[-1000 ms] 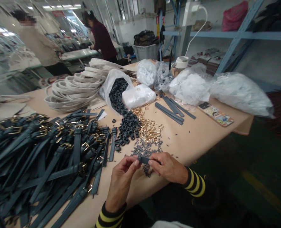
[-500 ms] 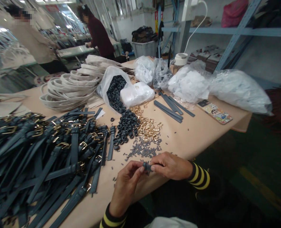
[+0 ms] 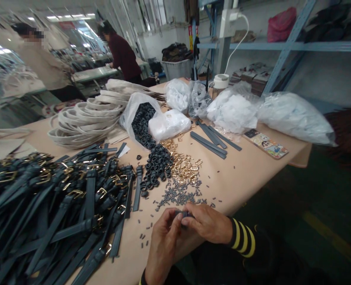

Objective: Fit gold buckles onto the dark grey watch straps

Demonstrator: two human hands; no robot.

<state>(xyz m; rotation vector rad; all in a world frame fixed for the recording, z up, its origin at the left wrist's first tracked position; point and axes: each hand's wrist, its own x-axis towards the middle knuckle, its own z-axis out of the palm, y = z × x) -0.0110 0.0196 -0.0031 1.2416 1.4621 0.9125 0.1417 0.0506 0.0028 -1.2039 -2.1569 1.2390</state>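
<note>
My left hand (image 3: 165,235) and my right hand (image 3: 209,223) meet at the table's near edge, both closed on a small dark strap piece (image 3: 184,214). Fingers cover most of that piece. Just beyond them lie scattered small grey pieces (image 3: 178,194). Gold buckles (image 3: 185,166) are heaped behind those, beside a pile of dark loops (image 3: 157,162) spilling from a plastic bag (image 3: 129,118). To the left is a large heap of dark straps with gold buckles (image 3: 59,213).
Coiled pale straps (image 3: 83,118), white plastic bags (image 3: 233,109), flat dark strips (image 3: 207,144) and a phone (image 3: 266,143) lie on the brown table (image 3: 240,178). Two people (image 3: 41,63) stand at the far left. Blue shelving (image 3: 258,46) is behind.
The view has tilted up slightly. My hands have drawn closer together, and my fingers now cover more of the small strap piece.
</note>
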